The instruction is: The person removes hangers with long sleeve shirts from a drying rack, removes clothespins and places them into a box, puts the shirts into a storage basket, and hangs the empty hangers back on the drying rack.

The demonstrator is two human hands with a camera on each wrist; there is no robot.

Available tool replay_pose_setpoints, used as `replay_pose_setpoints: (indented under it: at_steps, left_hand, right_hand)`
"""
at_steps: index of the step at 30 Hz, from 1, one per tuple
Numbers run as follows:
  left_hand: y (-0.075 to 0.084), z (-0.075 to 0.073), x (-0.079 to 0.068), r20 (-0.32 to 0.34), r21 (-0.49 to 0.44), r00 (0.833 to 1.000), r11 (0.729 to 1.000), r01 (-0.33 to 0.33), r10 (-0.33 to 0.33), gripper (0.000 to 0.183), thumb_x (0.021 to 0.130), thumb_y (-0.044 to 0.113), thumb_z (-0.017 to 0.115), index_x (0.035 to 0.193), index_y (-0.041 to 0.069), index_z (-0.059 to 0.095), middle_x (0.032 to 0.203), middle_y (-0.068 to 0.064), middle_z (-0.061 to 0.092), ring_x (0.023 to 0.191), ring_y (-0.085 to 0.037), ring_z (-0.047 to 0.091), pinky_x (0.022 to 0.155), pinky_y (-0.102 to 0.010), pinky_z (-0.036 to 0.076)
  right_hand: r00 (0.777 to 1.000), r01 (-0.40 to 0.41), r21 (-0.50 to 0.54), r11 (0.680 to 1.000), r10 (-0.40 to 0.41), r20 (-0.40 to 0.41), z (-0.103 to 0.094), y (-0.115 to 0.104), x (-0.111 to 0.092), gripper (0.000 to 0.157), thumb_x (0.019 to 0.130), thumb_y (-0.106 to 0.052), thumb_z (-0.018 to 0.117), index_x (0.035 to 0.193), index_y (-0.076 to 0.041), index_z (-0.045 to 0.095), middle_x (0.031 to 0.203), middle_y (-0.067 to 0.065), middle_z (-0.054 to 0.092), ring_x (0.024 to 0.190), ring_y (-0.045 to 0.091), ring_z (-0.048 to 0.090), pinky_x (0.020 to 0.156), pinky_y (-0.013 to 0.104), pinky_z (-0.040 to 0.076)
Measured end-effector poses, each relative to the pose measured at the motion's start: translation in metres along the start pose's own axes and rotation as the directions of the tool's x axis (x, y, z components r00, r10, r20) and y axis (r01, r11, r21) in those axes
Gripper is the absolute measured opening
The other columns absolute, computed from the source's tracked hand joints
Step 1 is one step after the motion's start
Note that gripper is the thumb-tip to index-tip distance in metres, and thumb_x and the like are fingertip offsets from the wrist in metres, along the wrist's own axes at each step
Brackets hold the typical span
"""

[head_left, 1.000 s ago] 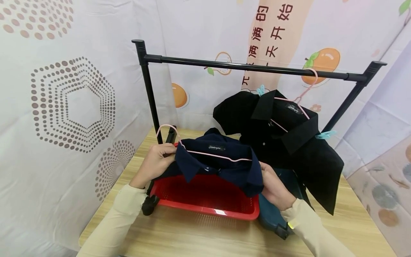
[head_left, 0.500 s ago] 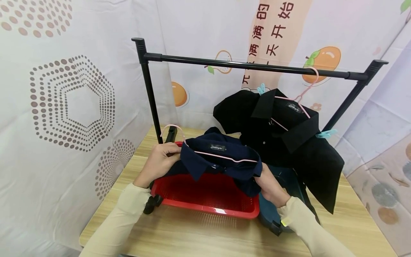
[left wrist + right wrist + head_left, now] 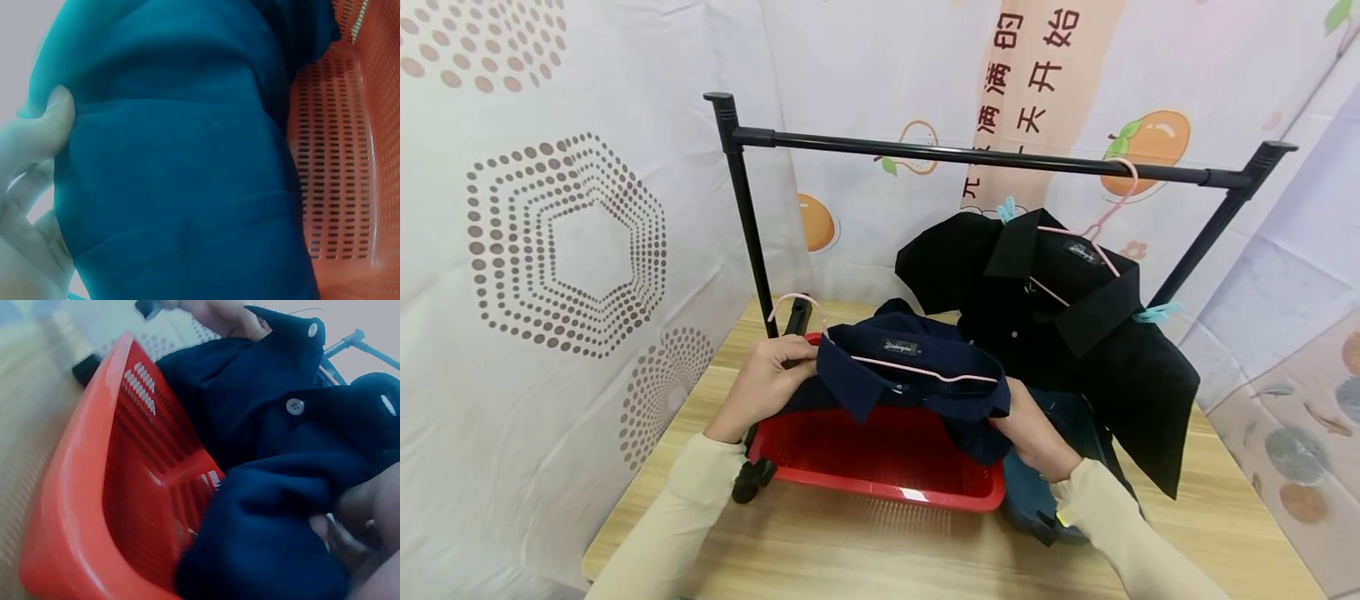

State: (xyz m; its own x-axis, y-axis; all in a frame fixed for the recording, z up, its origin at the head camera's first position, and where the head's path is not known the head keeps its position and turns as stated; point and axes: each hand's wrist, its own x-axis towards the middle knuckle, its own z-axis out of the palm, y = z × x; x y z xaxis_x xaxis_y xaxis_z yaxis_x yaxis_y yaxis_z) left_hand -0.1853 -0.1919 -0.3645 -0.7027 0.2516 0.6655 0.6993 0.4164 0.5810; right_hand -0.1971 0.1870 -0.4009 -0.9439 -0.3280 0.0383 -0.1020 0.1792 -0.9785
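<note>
A navy collared shirt (image 3: 887,400) with a dark neck label is stretched between both hands over a red basket (image 3: 880,492). Across its neck opening runs a pink hanger (image 3: 925,368), its hook standing up at the left. My left hand (image 3: 769,379) pinches the shirt beside the hook; in the left wrist view its thumb (image 3: 53,125) lies on the cloth. On the other side my right hand (image 3: 1033,427) grips the shirt by the collar's end, fingers partly hidden by fabric. The right wrist view shows pale buttons (image 3: 295,406) on the shirt front.
A black rack (image 3: 880,150) stands behind on a wooden table (image 3: 820,550). From its bar hangs a black shirt (image 3: 985,258) on a pink hanger, with light-blue clips (image 3: 1159,312) at the shoulders. A dark blue container (image 3: 1037,496) sits right of the basket. Patterned curtains surround the table.
The navy shirt and hanger have shifted slightly right overall, with a small move back left lately. My right hand has moved a little up and inward at the collar. Both hands keep their hold.
</note>
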Motion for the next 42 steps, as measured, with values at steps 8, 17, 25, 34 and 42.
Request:
replay_pose_setpoints:
  at_steps: [8, 17, 25, 34, 42]
  left_hand:
    - [0.001, -0.002, 0.0, 0.009, 0.006, 1.0, 1.0, 0.005, -0.005, 0.02, 0.085, -0.008, 0.079, 0.093, 0.01, 0.083, 0.09, 0.0, 0.076, 0.079, -0.012, 0.067, 0.07, -0.022, 0.051]
    - [0.001, 0.0, -0.003, 0.019, 0.043, 1.0, 0.999, 0.024, -0.025, 0.02, 0.084, -0.007, 0.08, 0.094, 0.01, 0.084, 0.092, 0.003, 0.076, 0.084, -0.011, 0.07, 0.076, -0.023, 0.053]
    - [0.001, 0.003, -0.003, 0.046, 0.039, 0.999, 0.999, 0.0, -0.002, 0.02, 0.083, -0.006, 0.081, 0.095, 0.011, 0.084, 0.091, 0.003, 0.076, 0.083, -0.011, 0.069, 0.073, -0.024, 0.053]
    - [-0.002, 0.006, 0.0, 0.039, 0.062, 0.995, 0.994, -0.095, 0.093, 0.022, 0.08, -0.01, 0.081, 0.093, 0.007, 0.083, 0.088, -0.004, 0.076, 0.08, -0.014, 0.069, 0.07, -0.021, 0.052]
    - [-0.003, 0.004, 0.002, 0.027, 0.057, 0.996, 0.994, -0.091, 0.09, 0.022, 0.081, -0.011, 0.08, 0.097, 0.005, 0.083, 0.089, -0.006, 0.076, 0.08, -0.015, 0.069, 0.068, -0.022, 0.051]
  right_hand:
    - [0.981, 0.042, -0.178, 0.983, -0.074, -0.178, -0.027, -0.022, -0.017, 0.024, 0.11, -0.017, 0.049, 0.121, -0.001, 0.063, 0.101, 0.014, 0.06, 0.09, 0.024, 0.055, 0.079, 0.03, 0.047]
    - [0.966, 0.055, -0.474, 0.879, -0.167, -0.196, -0.03, -0.029, -0.03, 0.033, 0.103, -0.043, 0.063, 0.117, -0.014, 0.069, 0.1, 0.005, 0.068, 0.089, 0.025, 0.059, 0.075, 0.025, 0.051]
    - [0.95, 0.035, -0.589, 0.807, -0.209, -0.23, -0.025, -0.032, -0.032, 0.036, 0.102, -0.046, 0.063, 0.114, -0.013, 0.073, 0.091, 0.002, 0.069, 0.082, 0.021, 0.058, 0.069, 0.028, 0.049]
    - [0.951, 0.076, -0.653, 0.754, -0.252, -0.181, -0.03, -0.033, -0.028, 0.02, 0.103, -0.018, 0.063, 0.111, -0.004, 0.076, 0.084, 0.003, 0.062, 0.072, 0.018, 0.052, 0.059, 0.028, 0.039]
    - [0.997, -0.014, -0.356, 0.934, -0.013, -0.074, -0.038, -0.015, -0.019, 0.026, 0.107, -0.02, 0.057, 0.112, 0.002, 0.072, 0.089, 0.01, 0.062, 0.081, 0.022, 0.055, 0.069, 0.025, 0.046]
